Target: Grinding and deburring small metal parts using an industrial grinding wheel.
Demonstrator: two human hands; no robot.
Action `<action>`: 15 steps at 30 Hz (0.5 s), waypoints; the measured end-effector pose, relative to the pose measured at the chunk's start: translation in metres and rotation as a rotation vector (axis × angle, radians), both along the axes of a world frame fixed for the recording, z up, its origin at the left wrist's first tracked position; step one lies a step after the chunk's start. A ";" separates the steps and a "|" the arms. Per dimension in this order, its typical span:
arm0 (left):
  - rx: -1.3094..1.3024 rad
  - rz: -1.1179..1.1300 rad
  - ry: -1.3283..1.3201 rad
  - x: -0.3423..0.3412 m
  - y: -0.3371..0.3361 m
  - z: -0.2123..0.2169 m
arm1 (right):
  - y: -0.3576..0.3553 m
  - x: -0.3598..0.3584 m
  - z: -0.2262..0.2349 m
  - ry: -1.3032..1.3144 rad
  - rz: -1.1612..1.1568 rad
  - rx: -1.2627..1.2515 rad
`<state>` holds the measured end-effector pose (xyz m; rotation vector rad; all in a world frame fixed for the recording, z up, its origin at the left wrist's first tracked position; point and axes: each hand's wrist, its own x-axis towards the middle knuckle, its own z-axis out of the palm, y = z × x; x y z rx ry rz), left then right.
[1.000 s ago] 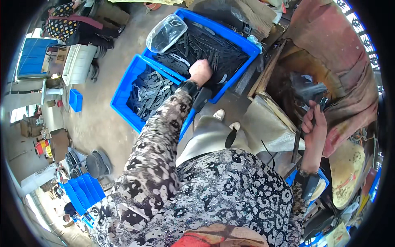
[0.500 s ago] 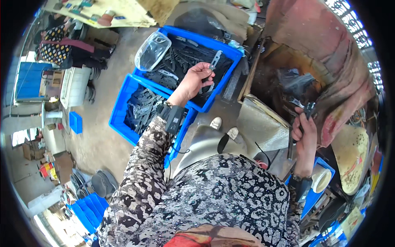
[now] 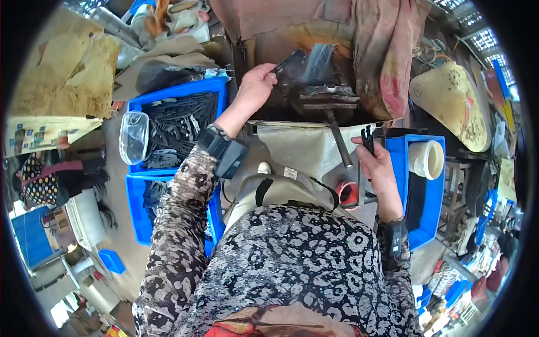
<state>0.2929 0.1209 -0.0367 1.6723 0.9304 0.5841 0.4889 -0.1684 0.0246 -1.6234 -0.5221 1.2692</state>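
My left hand (image 3: 254,96) pinches one end of a dark flat metal strip (image 3: 288,61). It is held out at the left side of a brown, stained recess, above a metal fixture's level. The fixture (image 3: 328,100) sits inside the recess, with a bar handle (image 3: 340,143) sloping toward me. Below and right of that bar, my right hand (image 3: 377,167) is closed around a black two-pronged tool (image 3: 368,139), its prongs pointing up; its exact kind is unclear. A pale, blurred streak (image 3: 320,62) shows behind the fixture.
At left, a blue bin (image 3: 131,168) holds many dark metal strips, with a clear plastic tub (image 3: 134,138) at its edge. Another blue bin (image 3: 133,210) adjoins it. On the right stands a blue crate (image 3: 432,222) with a cream bucket (image 3: 425,159). Cloth (image 3: 387,62) drapes the recess.
My view has turned right, toward the recess. My left hand has carried the strip from over the blue bin to the recess. My right hand still grips the black tool, now below the recess's front edge.
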 end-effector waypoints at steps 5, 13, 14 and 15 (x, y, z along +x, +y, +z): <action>0.344 -0.134 0.129 0.030 0.006 -0.036 | -0.015 -0.019 -0.015 -0.186 -0.039 0.058; 0.501 -0.390 0.288 0.066 0.009 -0.064 | -0.017 -0.036 -0.019 -0.620 0.217 0.125; 0.529 -0.414 0.274 0.068 0.010 -0.065 | -0.016 -0.036 -0.020 -0.673 0.219 0.131; 0.557 -0.437 0.260 0.071 0.011 -0.066 | -0.014 -0.036 -0.021 -0.727 0.223 0.137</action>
